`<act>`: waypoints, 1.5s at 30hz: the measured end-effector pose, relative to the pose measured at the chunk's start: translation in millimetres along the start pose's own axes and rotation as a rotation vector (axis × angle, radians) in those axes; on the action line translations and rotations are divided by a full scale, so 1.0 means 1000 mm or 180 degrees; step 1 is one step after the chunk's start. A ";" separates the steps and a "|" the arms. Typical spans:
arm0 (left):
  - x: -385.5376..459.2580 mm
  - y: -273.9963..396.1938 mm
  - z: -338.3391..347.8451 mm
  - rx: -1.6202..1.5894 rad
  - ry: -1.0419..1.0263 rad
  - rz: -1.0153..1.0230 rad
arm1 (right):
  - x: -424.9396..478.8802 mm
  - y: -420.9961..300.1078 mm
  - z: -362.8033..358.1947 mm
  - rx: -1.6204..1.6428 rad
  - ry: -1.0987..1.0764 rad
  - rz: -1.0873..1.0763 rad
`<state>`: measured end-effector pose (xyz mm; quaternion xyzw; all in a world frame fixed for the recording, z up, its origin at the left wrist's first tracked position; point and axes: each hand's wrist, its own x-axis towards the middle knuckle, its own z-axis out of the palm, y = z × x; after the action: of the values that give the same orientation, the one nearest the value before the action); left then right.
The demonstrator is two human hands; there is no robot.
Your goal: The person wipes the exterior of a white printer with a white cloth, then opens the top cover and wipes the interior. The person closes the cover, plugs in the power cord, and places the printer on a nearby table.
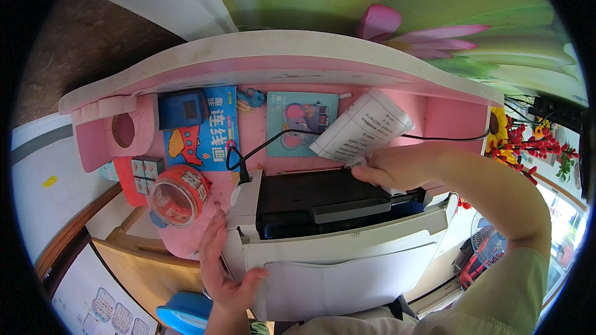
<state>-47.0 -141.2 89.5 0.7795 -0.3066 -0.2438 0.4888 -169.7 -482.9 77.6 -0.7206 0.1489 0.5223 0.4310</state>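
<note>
A white and black printer (326, 204) stands on a pink desk (251, 156) in front of me, its dark inner section exposed. My left hand (223, 265) rests against the printer's left side, fingers spread and thumb on its white cover. Over the printer's back right part, my right hand (386, 170) has its fingers bent near a rolled printed paper (363, 125); whether it grips the paper or the printer edge is unclear. A black cable (260, 146) runs from the printer's back left corner and passes behind the paper.
Behind the printer lie a teal booklet (279, 123), a blue book (223, 125) and a blue box (179, 110). A red-lidded clear jar (174, 200) and a small patterned box (148, 172) are at left. Artificial flowers (517, 139) stand at right; a blue basin (184, 311) is below.
</note>
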 end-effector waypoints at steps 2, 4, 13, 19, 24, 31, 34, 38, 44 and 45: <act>0.000 0.000 0.000 -0.0020 0.0005 0.0008 | 0.006 -0.010 0.000 -0.0229 -0.0003 -0.0301; 0.000 0.000 0.001 -0.0094 0.0021 0.0001 | 0.024 -0.023 -0.002 0.0090 -0.0205 -0.0430; 0.001 -0.002 0.001 -0.0122 0.0005 0.0105 | 0.119 -0.068 0.018 -0.0283 -0.0027 -0.2076; 0.001 0.000 0.001 -0.0017 -0.0040 0.0064 | 0.067 -0.030 0.021 -0.0216 0.0266 -0.1739; 0.002 0.000 0.002 -0.0118 -0.0006 0.0024 | 0.040 0.005 0.007 -0.1427 -0.0454 -0.0551; 0.002 0.001 0.000 0.0013 -0.0034 0.0047 | 0.034 -0.001 0.008 -0.1946 -0.0329 0.0343; 0.001 0.001 0.001 -0.0041 0.0019 0.0022 | 0.011 -0.007 -0.003 -0.1221 -0.0520 0.0484; 0.001 0.001 0.003 -0.0125 0.0062 -0.0046 | -0.033 0.007 -0.020 -0.0463 0.0208 -0.0094; -0.001 0.001 0.004 -0.0076 0.0144 -0.0096 | -0.091 0.036 0.004 0.1412 0.2440 -0.0404; -0.001 0.002 0.004 -0.0109 0.0127 -0.0111 | -0.095 0.039 0.014 0.1473 0.2478 -0.0362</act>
<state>-51.2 -143.3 89.3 0.7810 -0.2790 -0.2419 0.5037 -243.2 -516.7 142.1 -0.7551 0.3728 0.1410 0.5206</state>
